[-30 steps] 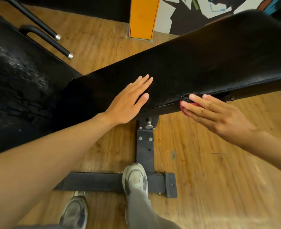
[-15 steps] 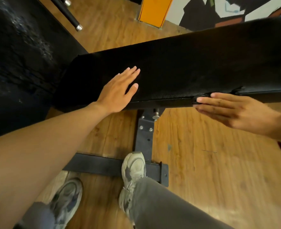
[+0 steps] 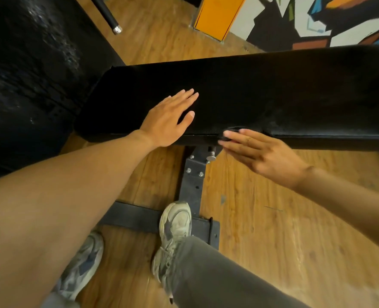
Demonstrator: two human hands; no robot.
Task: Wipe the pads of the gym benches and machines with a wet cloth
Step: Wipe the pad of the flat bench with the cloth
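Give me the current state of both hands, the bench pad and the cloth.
left hand: flat, fingers straight, resting on the pad top.
right hand: fingers straight, pressed against the pad's near side edge.
bench pad: black, level on its frame.
cloth: not visible now; possibly hidden under the right hand.

Gym corner, wood plank floor (image 3: 284, 230).
Graffiti mural wall (image 3: 317, 16) at back, orange panel (image 3: 217, 16) beside it.
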